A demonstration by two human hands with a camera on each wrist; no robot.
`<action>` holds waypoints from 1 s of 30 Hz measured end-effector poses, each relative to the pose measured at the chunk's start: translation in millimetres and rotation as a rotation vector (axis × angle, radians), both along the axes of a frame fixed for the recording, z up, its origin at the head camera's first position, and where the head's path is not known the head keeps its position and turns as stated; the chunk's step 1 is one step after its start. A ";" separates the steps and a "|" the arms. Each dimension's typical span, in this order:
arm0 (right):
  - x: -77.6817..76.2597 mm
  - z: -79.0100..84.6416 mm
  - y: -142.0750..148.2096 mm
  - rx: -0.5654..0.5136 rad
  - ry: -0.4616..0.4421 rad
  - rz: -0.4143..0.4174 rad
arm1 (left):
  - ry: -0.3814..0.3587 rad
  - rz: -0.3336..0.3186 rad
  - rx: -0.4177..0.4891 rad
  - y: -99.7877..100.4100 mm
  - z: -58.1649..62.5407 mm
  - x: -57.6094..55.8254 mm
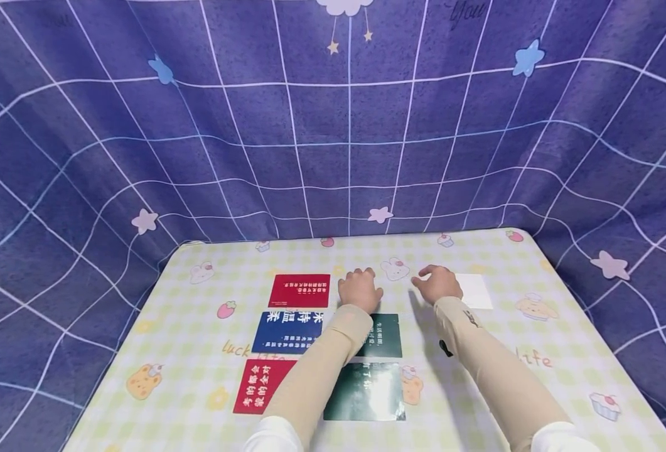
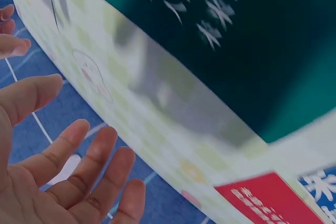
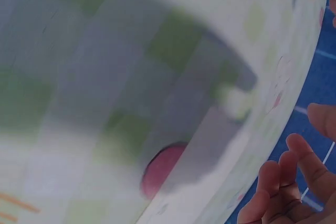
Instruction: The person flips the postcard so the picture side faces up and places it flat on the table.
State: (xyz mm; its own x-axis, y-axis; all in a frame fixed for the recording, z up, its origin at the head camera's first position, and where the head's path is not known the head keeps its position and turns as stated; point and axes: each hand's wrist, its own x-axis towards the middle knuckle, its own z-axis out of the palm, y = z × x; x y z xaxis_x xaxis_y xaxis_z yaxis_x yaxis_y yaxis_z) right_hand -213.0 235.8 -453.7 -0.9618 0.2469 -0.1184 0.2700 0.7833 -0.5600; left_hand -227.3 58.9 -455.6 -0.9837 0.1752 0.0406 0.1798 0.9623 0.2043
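My left hand [image 1: 359, 290] hovers over the middle of the table, between a red card [image 1: 300, 290] and a dark green card [image 1: 388, 336]. Its fingers are spread and loosely bent, with nothing in them in the left wrist view. To the right, my right hand [image 1: 439, 284] hangs just left of a white card [image 1: 475, 291], partly covering it. In the right wrist view the fingers [image 3: 312, 174] curve loosely around nothing. Left of the left forearm lie a blue card [image 1: 287, 333] and a lower red card [image 1: 256, 384]. A second green card [image 1: 366, 397] lies nearest me.
A pale checkered cloth [image 1: 186, 326] with printed bears, rabbits and strawberries covers the table. Behind and beside it hangs a blue curtain [image 1: 321, 163] with white grid lines and stars. My sleeved forearms hide parts of the cards.
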 end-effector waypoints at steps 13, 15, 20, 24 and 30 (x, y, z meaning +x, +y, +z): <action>12.1 -11.3 55.8 0.002 -0.021 -0.059 | -0.013 -0.106 -0.052 42.1 -9.6 13.8; 15.4 -12.7 64.0 -0.008 -0.034 -0.084 | -0.013 -0.126 -0.052 47.9 -11.0 15.7; 21.4 -20.2 84.1 -0.006 -0.058 -0.150 | -0.017 -0.166 -0.067 61.9 -16.8 19.0; 25.4 -23.5 95.8 0.030 -0.077 -0.157 | -0.032 -0.180 -0.084 72.0 -19.5 19.7; 30.9 -26.0 103.9 0.059 -0.116 -0.155 | -0.079 -0.185 -0.119 83.0 -19.4 21.9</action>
State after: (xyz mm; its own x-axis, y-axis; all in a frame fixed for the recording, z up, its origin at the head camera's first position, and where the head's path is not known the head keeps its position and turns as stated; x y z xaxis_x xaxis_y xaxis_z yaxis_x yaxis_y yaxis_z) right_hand -182.2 339.6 -479.7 -0.8925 0.4008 -0.2069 0.4498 0.7577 -0.4728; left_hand -205.3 141.9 -474.9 -0.9338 0.3516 -0.0668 0.3431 0.9326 0.1118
